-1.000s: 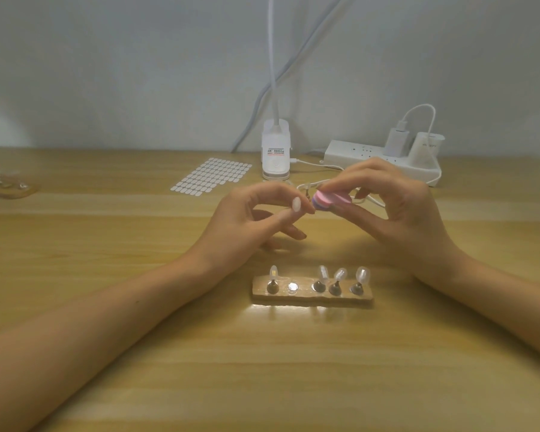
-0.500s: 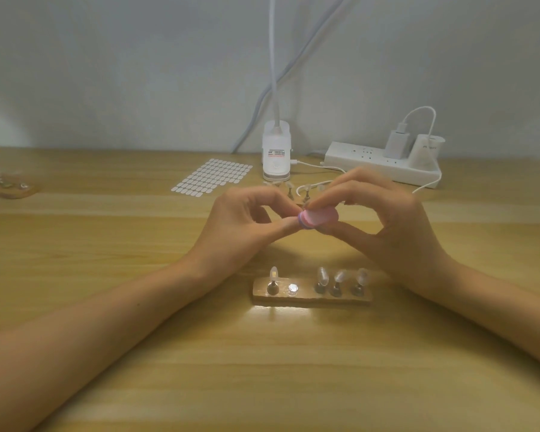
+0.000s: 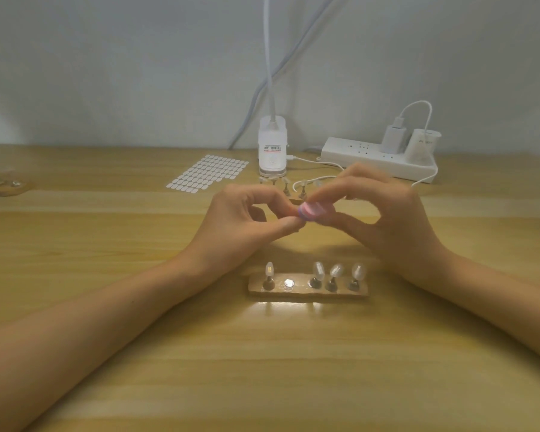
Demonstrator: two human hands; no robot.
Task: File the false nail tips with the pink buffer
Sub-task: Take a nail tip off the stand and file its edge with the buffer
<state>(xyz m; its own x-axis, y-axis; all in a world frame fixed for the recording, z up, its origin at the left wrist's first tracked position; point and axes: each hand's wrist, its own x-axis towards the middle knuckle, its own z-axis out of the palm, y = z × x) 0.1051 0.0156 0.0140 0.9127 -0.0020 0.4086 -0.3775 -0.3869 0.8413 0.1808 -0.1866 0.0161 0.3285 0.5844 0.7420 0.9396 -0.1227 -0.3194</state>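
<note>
My right hand (image 3: pixel 384 219) pinches the pink buffer (image 3: pixel 310 211) between thumb and fingers above the table. My left hand (image 3: pixel 243 226) pinches a false nail tip between thumb and forefinger, right against the buffer's left end; the tip itself is hidden by the fingers. In front of both hands lies a wooden holder (image 3: pixel 307 289) with several nail tips (image 3: pixel 318 269) standing on pegs and one bare metal peg (image 3: pixel 289 282).
A second holder with nail tips (image 3: pixel 286 185) stands behind my hands. Further back are a white clip lamp base (image 3: pixel 272 149), a sheet of adhesive tabs (image 3: pixel 208 176), a white power strip (image 3: pixel 378 159) with chargers and cables, and another wooden holder (image 3: pixel 3 182) at the far left.
The buffer has slid left against the nail tip in my left hand, hiding it, and both hands have drawn closer together.
</note>
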